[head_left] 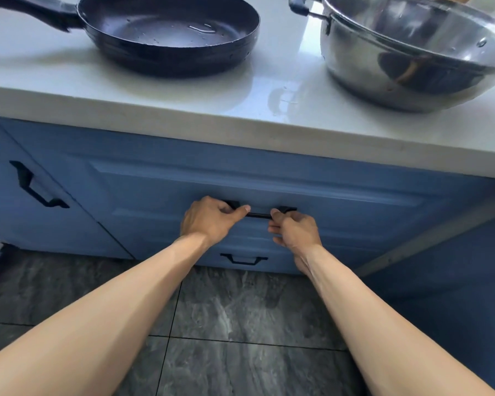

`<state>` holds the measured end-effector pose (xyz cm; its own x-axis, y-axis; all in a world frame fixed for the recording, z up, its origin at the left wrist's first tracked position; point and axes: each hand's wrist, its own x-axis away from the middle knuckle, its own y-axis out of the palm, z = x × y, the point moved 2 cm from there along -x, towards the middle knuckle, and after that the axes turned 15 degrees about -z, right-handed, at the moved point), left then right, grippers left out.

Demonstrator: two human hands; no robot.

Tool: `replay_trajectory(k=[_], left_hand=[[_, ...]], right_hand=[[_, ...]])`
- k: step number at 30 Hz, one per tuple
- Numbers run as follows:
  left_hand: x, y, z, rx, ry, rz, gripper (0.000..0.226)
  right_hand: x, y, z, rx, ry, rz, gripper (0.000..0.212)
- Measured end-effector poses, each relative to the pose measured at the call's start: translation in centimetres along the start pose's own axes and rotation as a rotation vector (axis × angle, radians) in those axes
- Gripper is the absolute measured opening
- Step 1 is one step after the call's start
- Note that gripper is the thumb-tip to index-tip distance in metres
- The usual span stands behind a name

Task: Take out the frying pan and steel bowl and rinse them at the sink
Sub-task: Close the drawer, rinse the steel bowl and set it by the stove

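A black frying pan (169,32) with water drops inside sits on the white countertop (155,101), its handle pointing left. To its right stands a wet steel bowl (412,52) with a dark side handle. Below the counter, a blue drawer front (340,207) appears closed. My left hand (212,220) and my right hand (296,230) both grip its black bar handle (259,215), left hand at the left end, right hand at the right end.
A second black handle (243,260) sits on the drawer below. A blue cabinet door with a black handle (36,185) is at the left. Grey stone floor tiles (235,324) lie under my arms. A puddle shines on the counter between pan and bowl.
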<state>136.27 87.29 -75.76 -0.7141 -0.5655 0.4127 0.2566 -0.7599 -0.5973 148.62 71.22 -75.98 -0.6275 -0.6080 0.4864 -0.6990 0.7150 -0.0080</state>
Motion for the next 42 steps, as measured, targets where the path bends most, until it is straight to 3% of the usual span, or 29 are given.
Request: replay_trajectory(k=[13,18,22,28,38,42], left_hand=[[-0.3,-0.2,0.2,-0.063,-0.017,-0.03,0.062],[1.5,-1.7,1.9,-0.323,-0.02,-0.031,0.06],[5.2,-4.3,4.5,-0.413,0.065,0.055,0.061],[12.5,-9.0,11.2,-0.495,0.211,0.116,0.07],[21.9,-22.6,29.7,-0.486,0.269,0.167,0.089],[24.4,-25.2,35.2,-0.488,0.251,0.122,0.1]], right_hand=[[-0.2,-0.1,-0.1,0.05,0.038,-0.019,0.025],[0.7,-0.8,-2.2,0.479,0.101,-0.061,0.038],[5.0,-2.1,-5.9,0.796,-0.003,-0.075,0.044],[12.9,-5.0,-12.9,0.982,-0.059,-0.067,0.064],[25.4,-14.1,-34.3,0.93,-0.115,0.101,0.052],[29.1,-17.4,-39.4,0.917,-0.142,0.143,0.061]])
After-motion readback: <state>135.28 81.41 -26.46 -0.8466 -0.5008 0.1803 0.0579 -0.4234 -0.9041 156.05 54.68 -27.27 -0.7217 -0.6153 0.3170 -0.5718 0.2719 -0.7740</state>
